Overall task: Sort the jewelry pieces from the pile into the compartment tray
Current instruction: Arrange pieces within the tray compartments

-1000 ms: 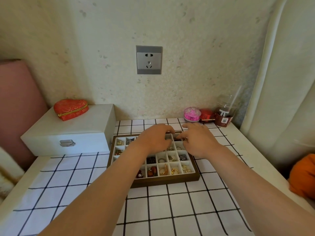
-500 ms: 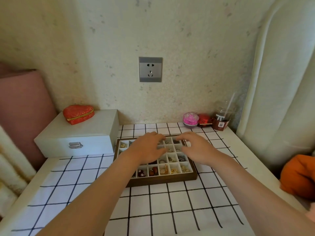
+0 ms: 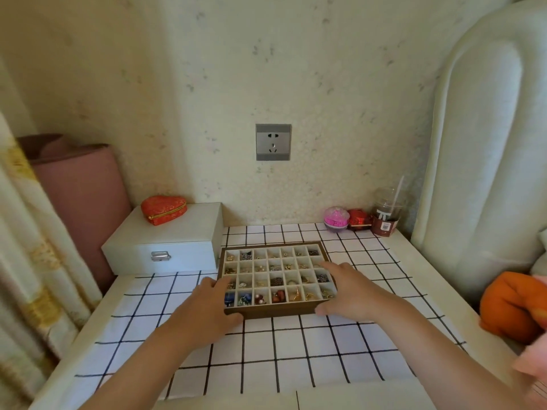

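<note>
Wooden compartment tray on checked tablecloth, jewelry pieces filling most cells. L hand & R hand each clasp a near corner, fingers curled round rim, prob. to steady or shift it.

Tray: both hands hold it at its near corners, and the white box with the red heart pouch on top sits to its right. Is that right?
Not quite. The head view shows the white box, with the heart pouch on top, to the left of the tray, not to its right. The rest stands: the left hand and the right hand hold the tray at its near corners.
</note>
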